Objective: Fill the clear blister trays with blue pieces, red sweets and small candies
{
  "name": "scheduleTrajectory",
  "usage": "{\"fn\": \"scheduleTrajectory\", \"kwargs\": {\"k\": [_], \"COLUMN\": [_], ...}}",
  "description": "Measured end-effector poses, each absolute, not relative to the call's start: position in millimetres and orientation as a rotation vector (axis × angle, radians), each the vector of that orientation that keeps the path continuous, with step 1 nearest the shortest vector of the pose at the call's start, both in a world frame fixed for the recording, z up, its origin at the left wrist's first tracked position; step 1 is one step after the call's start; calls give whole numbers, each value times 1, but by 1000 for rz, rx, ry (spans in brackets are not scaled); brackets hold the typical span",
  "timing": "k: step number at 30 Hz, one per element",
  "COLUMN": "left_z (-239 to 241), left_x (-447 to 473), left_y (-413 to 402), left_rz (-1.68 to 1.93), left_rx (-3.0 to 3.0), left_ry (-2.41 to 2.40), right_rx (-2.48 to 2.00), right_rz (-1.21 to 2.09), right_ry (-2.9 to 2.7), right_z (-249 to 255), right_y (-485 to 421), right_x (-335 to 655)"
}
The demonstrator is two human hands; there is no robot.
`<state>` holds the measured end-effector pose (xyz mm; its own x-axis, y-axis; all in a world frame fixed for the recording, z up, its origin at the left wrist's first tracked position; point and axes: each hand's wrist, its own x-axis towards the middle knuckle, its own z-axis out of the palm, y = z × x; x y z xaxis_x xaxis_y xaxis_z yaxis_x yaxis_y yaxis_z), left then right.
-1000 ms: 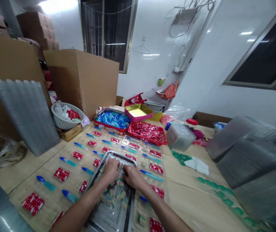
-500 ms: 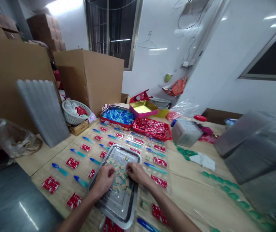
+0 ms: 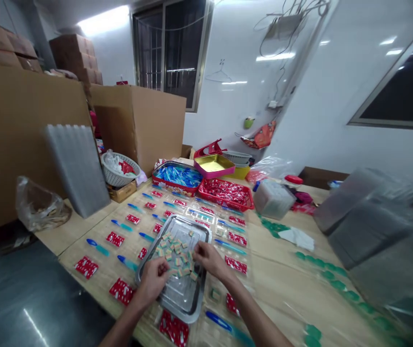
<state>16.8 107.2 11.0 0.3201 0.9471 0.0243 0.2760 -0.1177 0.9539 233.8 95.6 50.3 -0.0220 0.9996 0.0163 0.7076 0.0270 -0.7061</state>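
Both hands are at the metal tray (image 3: 184,301), working through the small blocks (image 3: 173,246).

I have my left hand (image 3: 154,280) curled over the blocks at the tray's near left edge. My right hand (image 3: 210,259) has its fingertips drawn together at the pile's right side. I cannot tell whether either hand has a block pinched. The blocks lie loose in the middle of the tray, which sits on the table (image 3: 286,289). I judge this is the picking step, and a clean lift needs one block pinched without dragging its neighbours.

Shows glossy white walls (image 3: 235,62) mirroring strip lights. Sets a barred dark window (image 3: 172,53) beyond the far edge of the wooden table (image 3: 286,284), another window (image 3: 397,91) high at right. Glows from a ceiling light (image 3: 105,21) over cardboard boxes (image 3: 141,123) lining the left edge.
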Motion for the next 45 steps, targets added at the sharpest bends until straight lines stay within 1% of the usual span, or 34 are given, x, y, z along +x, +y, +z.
{"fn": "scheduleTrajectory", "kwargs": {"k": [4,6,8,12,16,19,24,33,41,45], "left_z": [11,14,18,30,35,31,26,18,22,22], "left_x": [19,18,14,2,-3,-1,1,0,3,2], "left_y": [106,104,102,95,87,83,82,83,81,79], "left_rz": [846,815,766,632,551,504,449,453,479,503], "left_rx": [1383,1306,1287,1512,1880,2050,2086,2101,2108,2107], "left_ry": [1027,978,944,915,1011,1071,1101,1098,1080,1066], "right_rx": [-1342,-1282,-1334,-1525,-1604,-1645,-1705,-1707,-1494,-1456], "right_rz": [1313,1406,1318,962,854,790,749,698,717,665], "right_ry": [-1354,-1304,-1354,-1534,-1608,-1675,-1748,-1791,-1715,-1661], "right_z": [41,34,27,23,26,28,27,27,26,32], "right_y": [73,62,53,43,39,36,33,31,26,32], "right_x": [207,190,176,160,155,154,155,153,161,168]}}
